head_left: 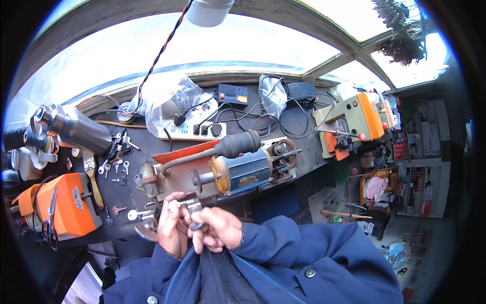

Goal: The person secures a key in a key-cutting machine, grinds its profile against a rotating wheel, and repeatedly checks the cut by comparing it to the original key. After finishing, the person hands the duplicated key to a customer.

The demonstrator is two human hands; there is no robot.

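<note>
My left hand (pixel 172 228) is raised in front of the metal key clamp (pixel 192 201), its fingers curled around a small pale piece (pixel 174 205) too small to make out. My right hand (pixel 220 228) is beside it, pinching a small dark object (pixel 197 226). A silver key (pixel 132 215) lies at the clamp's left end. Behind my hands stands a key-cutting machine with a blue and yellow motor (pixel 243 171), a red plate and a jointed lamp-like arm (pixel 238 144). Loose keys (pixel 116 167) lie to the left.
An orange machine (pixel 71 207) and brush (pixel 90 172) sit left, near steel cylinders (pixel 86 129). A power strip (pixel 202 133), cables and plastic bags line the window side. Another beige-orange machine (pixel 354 121) stands right. Shelves (pixel 425 187) and a wooden chair are farther right.
</note>
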